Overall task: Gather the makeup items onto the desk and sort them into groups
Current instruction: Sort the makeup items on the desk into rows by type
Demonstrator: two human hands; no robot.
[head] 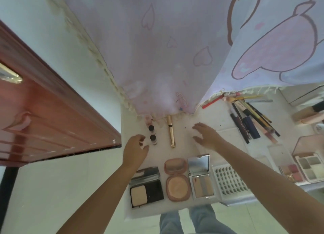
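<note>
At mid-frame, the left hand [135,149] is curling loosely beside two small black-capped vials [152,133], holding nothing; the right hand [206,134] is hovering spread open over the white tabletop [185,146].

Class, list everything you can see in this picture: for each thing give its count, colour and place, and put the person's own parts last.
Small jars: two, dark-capped, back left of desk.
Gold tube: one, beside the jars.
Open compacts: three along the front edge; black, pink round, silver.
False-lash tray: one, white, right of the compacts.
Pencils and brushes: a heap, mixed colours, back right.
Eyeshadow palettes: at least two, far right.
Desk: one, white.
Curtain: pink, heart print, hanging behind.
Door: reddish brown, left.
Left hand: fingers curled, near the jars; contents unclear.
Right hand: spread, holding nothing.
</note>
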